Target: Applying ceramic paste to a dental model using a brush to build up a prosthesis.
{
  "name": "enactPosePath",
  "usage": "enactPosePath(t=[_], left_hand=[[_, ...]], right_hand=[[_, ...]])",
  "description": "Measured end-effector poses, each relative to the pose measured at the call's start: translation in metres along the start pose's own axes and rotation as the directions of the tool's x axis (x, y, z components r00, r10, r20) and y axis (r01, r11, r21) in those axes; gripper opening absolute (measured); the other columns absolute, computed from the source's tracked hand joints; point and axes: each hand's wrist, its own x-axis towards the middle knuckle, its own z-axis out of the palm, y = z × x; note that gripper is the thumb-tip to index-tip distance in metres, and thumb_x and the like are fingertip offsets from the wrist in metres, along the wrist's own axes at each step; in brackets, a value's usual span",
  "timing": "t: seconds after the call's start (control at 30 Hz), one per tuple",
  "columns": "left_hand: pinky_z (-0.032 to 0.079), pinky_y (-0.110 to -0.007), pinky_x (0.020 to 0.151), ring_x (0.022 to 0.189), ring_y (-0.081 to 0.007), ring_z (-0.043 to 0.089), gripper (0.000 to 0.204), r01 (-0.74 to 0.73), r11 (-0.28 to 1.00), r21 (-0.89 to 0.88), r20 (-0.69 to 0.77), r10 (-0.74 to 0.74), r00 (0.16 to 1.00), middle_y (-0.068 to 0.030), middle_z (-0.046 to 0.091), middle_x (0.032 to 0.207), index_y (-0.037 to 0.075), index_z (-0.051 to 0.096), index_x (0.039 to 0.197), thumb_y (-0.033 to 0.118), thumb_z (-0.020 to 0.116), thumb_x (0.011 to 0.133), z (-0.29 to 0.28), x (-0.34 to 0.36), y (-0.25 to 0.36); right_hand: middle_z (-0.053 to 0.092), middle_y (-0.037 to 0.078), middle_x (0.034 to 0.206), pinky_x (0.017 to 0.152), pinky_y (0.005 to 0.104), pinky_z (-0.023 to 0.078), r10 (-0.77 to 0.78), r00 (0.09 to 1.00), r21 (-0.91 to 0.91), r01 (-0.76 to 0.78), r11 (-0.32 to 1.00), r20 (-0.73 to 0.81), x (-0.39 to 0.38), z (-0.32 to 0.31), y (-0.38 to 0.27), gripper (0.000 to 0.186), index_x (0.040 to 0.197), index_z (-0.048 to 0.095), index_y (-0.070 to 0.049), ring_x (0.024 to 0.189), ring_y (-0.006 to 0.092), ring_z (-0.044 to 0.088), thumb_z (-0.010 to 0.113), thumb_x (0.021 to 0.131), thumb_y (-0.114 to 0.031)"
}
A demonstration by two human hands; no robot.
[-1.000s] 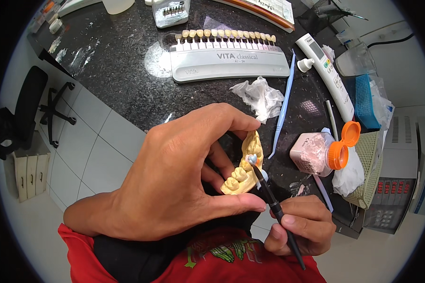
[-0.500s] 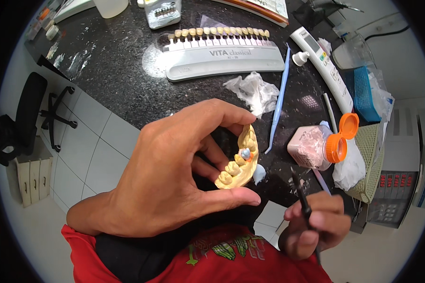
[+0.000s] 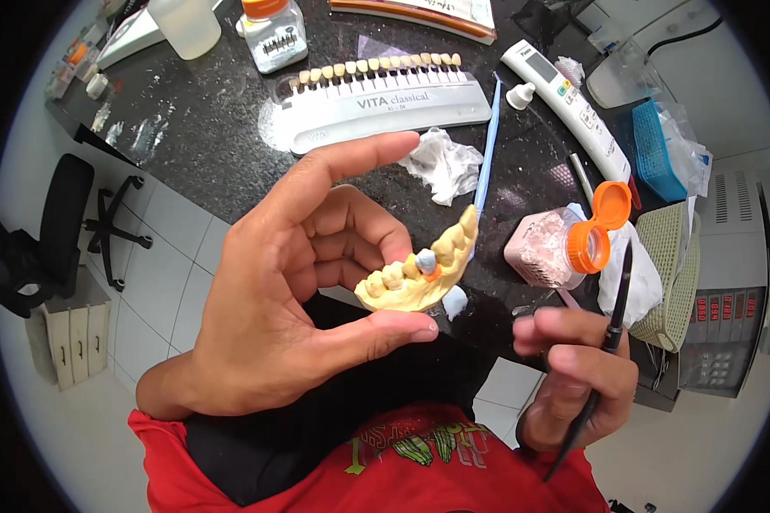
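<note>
My left hand (image 3: 269, 299) holds a yellow dental model (image 3: 402, 295) between the thumb underneath and the fingers behind; its index finger stretches free above. The model is a curved row of teeth, its teeth facing up and left. One tooth (image 3: 425, 260) is pale blue-grey, with a small orange patch (image 3: 433, 274) at its base. My right hand (image 3: 586, 368) grips a slim black brush-like tool (image 3: 614, 338), fingers closed round its middle. Its pointed tip is up, apart from the model, near an open jar (image 3: 543, 248) of pink powder with an orange flip lid.
Beyond my hands are a tooth shade guide (image 3: 393, 115), crumpled tissue (image 3: 443, 167), a blue double-ended instrument (image 3: 489, 150) and a white remote control (image 3: 573, 111). On the right stand a blue basket (image 3: 654, 150) and a pale green basket (image 3: 672, 282). A lidded jar (image 3: 274, 38) is at the back.
My left hand has turned the model so more of its tooth row shows, and its index finger has come off it. The brush-like tool has swung upright, tip up, in my right hand.
</note>
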Motion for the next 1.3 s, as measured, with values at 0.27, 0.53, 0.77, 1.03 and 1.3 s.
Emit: enactPosePath(t=[0.27, 0.53, 0.77, 1.03, 1.3], left_hand=[[0.049, -0.02, 0.08, 0.086, -0.0072, 0.056, 0.096, -0.009, 0.998, -0.059, 0.115, 0.016, 0.993, -0.0041, 0.055, 0.091, -0.001, 0.028, 0.143, -0.004, 0.083, 0.064, 0.001, -0.007, 0.007], [0.052, -0.028, 0.088, 0.1, -0.0153, 0.061, 0.069, 0.043, 0.974, -0.222, 0.036, -0.036, 0.999, -0.0134, 0.059, 0.108, 0.0, 0.038, 0.13, -0.004, 0.076, 0.073, -0.003, -0.008, -0.001], [0.053, -0.033, 0.091, 0.104, -0.021, 0.062, 0.064, 0.046, 0.95, -0.308, 0.058, -0.03, 0.998, -0.0168, 0.06, 0.112, 0.001, 0.038, 0.13, -0.003, 0.074, 0.076, 0.004, -0.012, -0.007], [0.053, -0.034, 0.089, 0.101, -0.0227, 0.063, 0.066, 0.015, 0.938, -0.347, 0.027, -0.006, 1.0, -0.0185, 0.057, 0.115, 0.002, 0.037, 0.133, -0.002, 0.073, 0.078, 0.006, -0.011, -0.012], [0.055, -0.032, 0.085, 0.098, -0.0218, 0.064, 0.068, -0.03, 0.991, -0.129, -0.054, 0.023, 0.998, -0.0203, 0.058, 0.114, -0.001, 0.036, 0.136, 0.005, 0.073, 0.079, 0.001, -0.01, -0.011]], right_hand=[[0.061, 0.03, 0.108, 0.075, 0.0311, 0.055, -0.099, 0.961, -0.085, 0.124, 0.989, 0.257, 0.035, 0.009, 0.0, 0.023, 0.091, 0.05, -0.003, 0.094, 0.0299, 0.066, 0.069, 0.08, 0.001], [0.069, 0.018, 0.085, 0.059, 0.0263, 0.053, -0.089, 0.977, -0.146, 0.118, 0.982, 0.191, 0.021, 0.01, -0.005, 0.027, 0.084, 0.053, -0.006, 0.074, 0.0242, 0.069, 0.076, 0.074, 0.004], [0.066, 0.016, 0.087, 0.06, 0.0307, 0.056, -0.255, 0.961, -0.176, 0.271, 0.946, 0.11, 0.011, 0.03, 0.001, 0.031, 0.086, 0.052, -0.006, 0.075, 0.0254, 0.068, 0.078, 0.071, 0.003], [0.066, 0.017, 0.09, 0.06, 0.0306, 0.056, -0.226, 0.955, -0.141, 0.255, 0.957, 0.193, 0.012, 0.029, -0.002, 0.032, 0.091, 0.057, -0.004, 0.08, 0.028, 0.068, 0.081, 0.07, -0.005], [0.058, 0.016, 0.088, 0.056, 0.024, 0.048, 0.257, 0.963, 0.036, -0.261, 0.965, 0.074, -0.004, -0.017, -0.006, 0.047, 0.103, 0.06, 0.005, 0.063, 0.0147, 0.056, 0.063, 0.089, -0.04]])
